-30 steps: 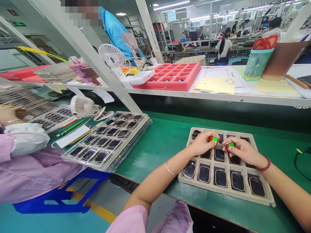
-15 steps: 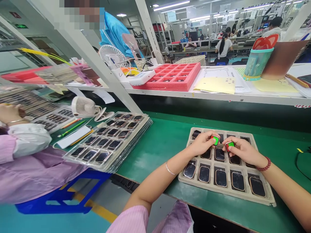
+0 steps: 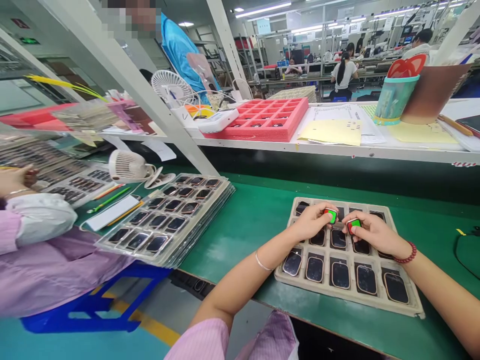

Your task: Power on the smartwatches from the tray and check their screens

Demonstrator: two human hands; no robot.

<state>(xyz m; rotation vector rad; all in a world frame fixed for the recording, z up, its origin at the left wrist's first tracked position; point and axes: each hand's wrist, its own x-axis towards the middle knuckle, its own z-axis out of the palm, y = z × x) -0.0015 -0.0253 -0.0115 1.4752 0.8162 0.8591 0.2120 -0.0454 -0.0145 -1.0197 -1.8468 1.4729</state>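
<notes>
With fingers clamped, the left hand (image 3: 313,221) holds one lit smartwatch (image 3: 330,215) and the right hand (image 3: 377,232) a second lit smartwatch (image 3: 351,225), above the tray's far part (image 3: 388,212), while dark smartwatches (image 3: 340,275) in near compartments are not yet lit.

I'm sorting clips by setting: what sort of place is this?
Probably an electronics factory floor: small dark screens fill a beige tray on the green workbench, more sit in stacked trays, and a person sits among workstations behind.
</notes>
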